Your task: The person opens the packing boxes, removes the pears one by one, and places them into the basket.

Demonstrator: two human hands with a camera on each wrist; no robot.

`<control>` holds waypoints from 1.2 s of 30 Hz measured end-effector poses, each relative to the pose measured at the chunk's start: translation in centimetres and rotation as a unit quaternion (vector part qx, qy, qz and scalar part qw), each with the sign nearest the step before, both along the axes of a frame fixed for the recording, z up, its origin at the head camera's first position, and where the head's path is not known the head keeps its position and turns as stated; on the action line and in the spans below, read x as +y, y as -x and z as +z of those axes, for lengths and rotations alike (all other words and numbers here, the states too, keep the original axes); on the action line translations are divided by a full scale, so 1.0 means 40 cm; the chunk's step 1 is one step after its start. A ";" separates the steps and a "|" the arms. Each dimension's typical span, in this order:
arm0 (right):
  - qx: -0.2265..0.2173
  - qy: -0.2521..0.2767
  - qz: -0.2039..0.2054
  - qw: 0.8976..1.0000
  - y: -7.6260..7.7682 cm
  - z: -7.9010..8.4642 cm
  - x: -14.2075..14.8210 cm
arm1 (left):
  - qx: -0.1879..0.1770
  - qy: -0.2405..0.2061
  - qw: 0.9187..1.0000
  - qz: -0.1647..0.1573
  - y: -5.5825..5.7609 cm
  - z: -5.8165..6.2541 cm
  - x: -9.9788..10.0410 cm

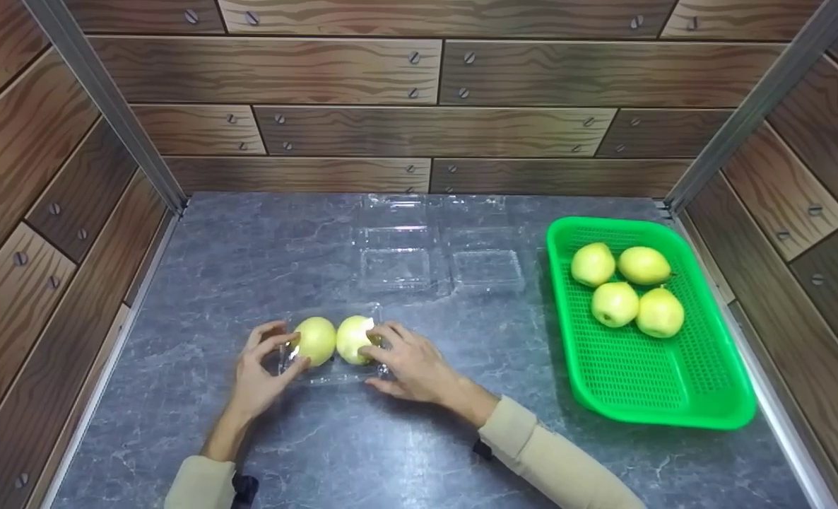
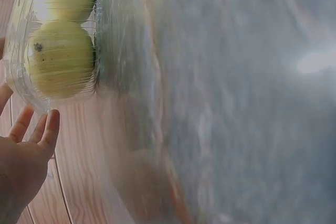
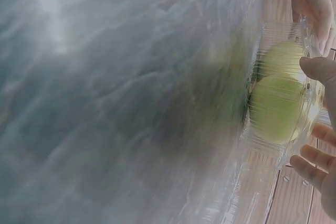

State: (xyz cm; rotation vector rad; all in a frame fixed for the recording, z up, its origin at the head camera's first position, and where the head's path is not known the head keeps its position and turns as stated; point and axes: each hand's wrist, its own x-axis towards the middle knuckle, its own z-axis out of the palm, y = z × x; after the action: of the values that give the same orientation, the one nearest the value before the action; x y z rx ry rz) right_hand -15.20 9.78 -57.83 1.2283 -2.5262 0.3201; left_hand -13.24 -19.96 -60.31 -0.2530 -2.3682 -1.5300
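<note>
A clear plastic clamshell container (image 1: 323,378) sits on the table, with two yellow-green apples side by side in it: a left apple (image 1: 316,341) and a right apple (image 1: 353,339). At its left end my left hand (image 1: 263,367) holds the plastic between thumb and fingers. My right hand (image 1: 415,364) grips the opposite end, thumb and fingers spread about the corner. The ribbed container wall (image 2: 58,61) stands in front of the apples in the left wrist view. In the right wrist view, the right thumb (image 3: 317,69) lies over the top edge of the container.
Several more clear plastic containers (image 1: 396,268) lie behind, toward the back wall. To the right stands a green plastic basket (image 1: 645,382) with several yellow-green apples (image 1: 615,305) at its far end. Wood-patterned panels (image 1: 348,131) enclose the grey marbled table (image 1: 249,247) at the back and sides.
</note>
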 end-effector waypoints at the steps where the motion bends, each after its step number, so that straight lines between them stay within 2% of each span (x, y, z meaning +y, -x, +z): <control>1: 0.001 0.001 0.000 1.000 -0.001 -0.001 0.004 | 0.001 0.000 1.000 -0.001 0.001 -0.001 0.003; 12: -0.017 0.004 -0.007 1.000 -0.015 -0.006 0.046 | -0.011 0.030 0.999 -0.004 -0.002 -0.007 0.035; 23: -0.007 -0.001 -0.012 1.000 -0.026 -0.001 0.089 | 0.014 0.037 0.999 -0.012 -0.001 -0.013 0.077; 32: -0.015 0.001 -0.017 1.000 -0.035 0.001 0.125 | -0.011 0.044 0.999 -0.019 -0.006 0.003 0.113; 36: 0.002 0.010 -0.012 1.000 -0.038 -0.002 0.139 | -0.023 0.047 0.998 -0.021 -0.007 0.010 0.128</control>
State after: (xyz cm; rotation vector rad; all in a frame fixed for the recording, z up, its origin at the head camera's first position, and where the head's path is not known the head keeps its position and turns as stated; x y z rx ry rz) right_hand -13.69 15.32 -57.90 1.1894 -2.5271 0.3364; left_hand -12.95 -14.86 -59.92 -0.2943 -2.4881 -1.4607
